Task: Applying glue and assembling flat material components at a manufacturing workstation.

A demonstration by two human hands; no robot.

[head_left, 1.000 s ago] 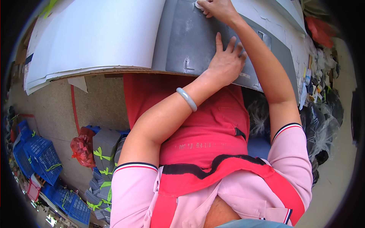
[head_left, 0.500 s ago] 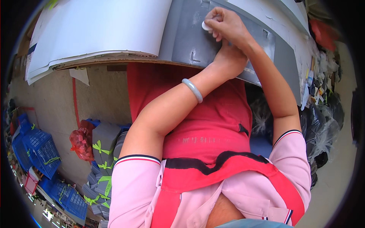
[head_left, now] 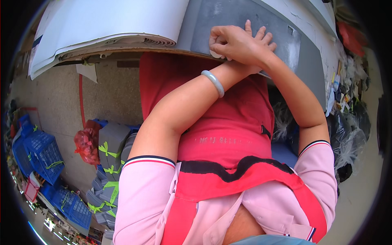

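A dark grey sheet (head_left: 237, 20) with pale scuffs and a small corner mark lies on a larger grey board (head_left: 313, 69) on the table. My left hand (head_left: 263, 38), below a pale bracelet (head_left: 213, 83), rests on the sheet with fingers spread. Crossing above the left wrist, my right hand (head_left: 233, 42) is curled around a small white disc (head_left: 215, 54), near the sheet's front edge. Only part of the disc shows, and its exact kind is unclear.
Large white sheets (head_left: 110, 24) are stacked at the table's left. On the floor to the left stand grey bundles (head_left: 110, 143) with green ties, a red bag (head_left: 87, 145) and blue baskets (head_left: 45, 151). Clear plastic bags (head_left: 343, 134) hang or lie at right.
My right hand has moved with the white disc toward me and slightly left, to the front edge. The left hand's spread fingers now show beyond the right wrist.
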